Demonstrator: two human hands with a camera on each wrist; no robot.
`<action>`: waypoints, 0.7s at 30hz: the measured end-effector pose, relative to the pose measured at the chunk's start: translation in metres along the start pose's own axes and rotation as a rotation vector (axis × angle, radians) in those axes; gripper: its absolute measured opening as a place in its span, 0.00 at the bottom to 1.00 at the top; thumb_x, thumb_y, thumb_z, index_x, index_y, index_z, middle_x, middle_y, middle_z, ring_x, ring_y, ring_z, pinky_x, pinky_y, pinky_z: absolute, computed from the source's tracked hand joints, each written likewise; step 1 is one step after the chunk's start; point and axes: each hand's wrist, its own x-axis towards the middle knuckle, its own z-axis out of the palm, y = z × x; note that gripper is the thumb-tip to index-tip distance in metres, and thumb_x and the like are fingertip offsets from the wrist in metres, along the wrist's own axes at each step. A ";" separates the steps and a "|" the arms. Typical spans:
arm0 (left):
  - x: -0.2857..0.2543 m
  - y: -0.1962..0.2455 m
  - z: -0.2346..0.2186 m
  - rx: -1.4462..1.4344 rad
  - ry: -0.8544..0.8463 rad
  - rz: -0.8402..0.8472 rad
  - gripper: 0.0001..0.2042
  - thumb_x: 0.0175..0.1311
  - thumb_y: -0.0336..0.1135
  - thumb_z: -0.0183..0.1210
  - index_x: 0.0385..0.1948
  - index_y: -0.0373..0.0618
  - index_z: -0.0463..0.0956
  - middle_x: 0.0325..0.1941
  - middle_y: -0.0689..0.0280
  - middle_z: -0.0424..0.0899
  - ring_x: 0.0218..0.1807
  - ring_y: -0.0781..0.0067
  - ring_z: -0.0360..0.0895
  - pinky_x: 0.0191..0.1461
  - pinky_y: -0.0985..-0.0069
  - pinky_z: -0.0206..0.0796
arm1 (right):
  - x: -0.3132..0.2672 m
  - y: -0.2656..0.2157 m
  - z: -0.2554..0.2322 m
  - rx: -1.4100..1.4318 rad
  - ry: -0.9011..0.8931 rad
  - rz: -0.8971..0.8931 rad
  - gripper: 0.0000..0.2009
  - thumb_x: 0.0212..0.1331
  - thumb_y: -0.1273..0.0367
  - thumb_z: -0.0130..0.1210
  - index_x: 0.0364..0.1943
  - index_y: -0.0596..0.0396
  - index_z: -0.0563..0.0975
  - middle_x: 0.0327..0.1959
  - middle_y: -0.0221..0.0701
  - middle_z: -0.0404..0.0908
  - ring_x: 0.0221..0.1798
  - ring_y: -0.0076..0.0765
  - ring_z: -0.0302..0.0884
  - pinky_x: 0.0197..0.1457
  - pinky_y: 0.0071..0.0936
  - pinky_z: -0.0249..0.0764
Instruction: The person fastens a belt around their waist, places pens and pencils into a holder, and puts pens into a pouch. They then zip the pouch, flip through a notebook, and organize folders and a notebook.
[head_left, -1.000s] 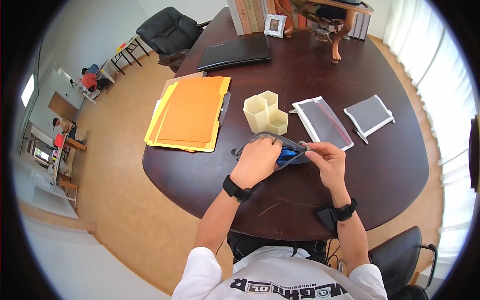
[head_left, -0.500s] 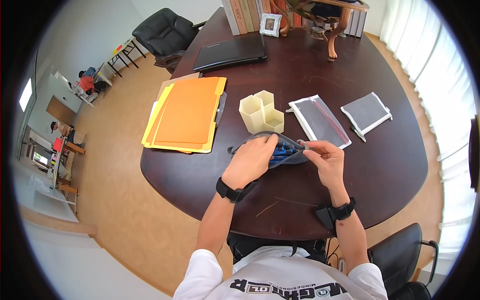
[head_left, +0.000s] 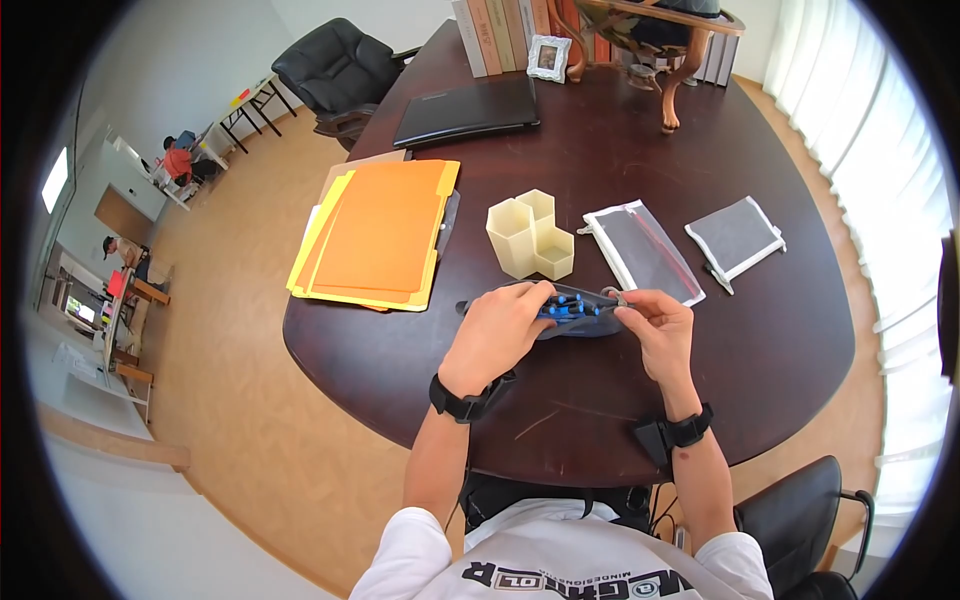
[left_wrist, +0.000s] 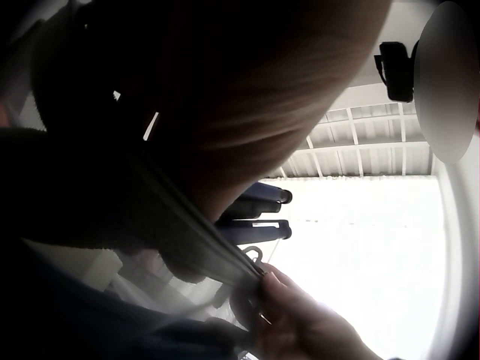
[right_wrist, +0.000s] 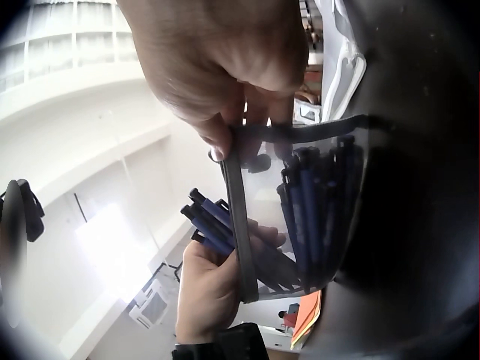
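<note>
Left hand (head_left: 500, 328): fingers and thumb closed round a bunch of slim blue pens (right_wrist: 210, 221) with dark ends, at the mouth of a pouch, fingers partly inside it. Right hand (head_left: 662, 328): thumb and fingers pinching one end of that same pouch by its zipper. Pouch (right_wrist: 259, 196): see-through sides, dark edging, mouth gaping; more blue pens inside, bunched lengthwise; located just on the near side of the cup holder. Cup holder (head_left: 515, 240): cream, smooth, three joined hexagonal cups of stepped heights, upright on a glossy dark reddish-brown wooden tabletop (head_left: 580, 410) with pale scratches. Left of the cup holder: a loose stack of folders (head_left: 375, 230), flat, orange and yellow, edges fanned. Right of it: a white-edged clear case (head_left: 650, 255) with a reddish line, and, farther right, a smaller white-edged case (head_left: 738, 238). Beyond it, to the left: a closed black laptop (head_left: 468, 112). Farther beyond: an ornate pale picture frame (head_left: 549, 58) before upright books (head_left: 490, 40). Each wrist: one black strap.
</note>
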 end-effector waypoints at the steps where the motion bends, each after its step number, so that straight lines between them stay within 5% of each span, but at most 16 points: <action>1: 0.000 0.000 -0.001 0.011 -0.011 -0.007 0.12 0.59 0.30 0.65 0.42 0.42 0.75 0.39 0.56 0.85 0.42 0.49 0.82 0.46 0.60 0.74 | 0.000 0.000 0.000 0.008 -0.003 -0.001 0.10 0.60 0.82 0.61 0.45 0.66 0.81 0.45 0.40 0.86 0.48 0.29 0.84 0.54 0.22 0.78; 16: 0.001 0.001 -0.004 -0.182 -0.002 -0.022 0.10 0.60 0.27 0.64 0.41 0.37 0.76 0.40 0.50 0.84 0.43 0.42 0.80 0.47 0.58 0.72 | 0.000 0.004 -0.003 0.045 -0.006 -0.010 0.10 0.60 0.82 0.61 0.45 0.65 0.81 0.45 0.40 0.86 0.48 0.28 0.84 0.55 0.21 0.78; 21: 0.001 0.002 -0.006 -0.190 0.068 0.013 0.11 0.59 0.30 0.66 0.39 0.37 0.78 0.38 0.52 0.84 0.39 0.46 0.80 0.43 0.65 0.73 | 0.000 0.002 -0.001 0.051 0.000 -0.018 0.10 0.60 0.82 0.61 0.45 0.65 0.81 0.44 0.39 0.86 0.48 0.28 0.84 0.55 0.21 0.78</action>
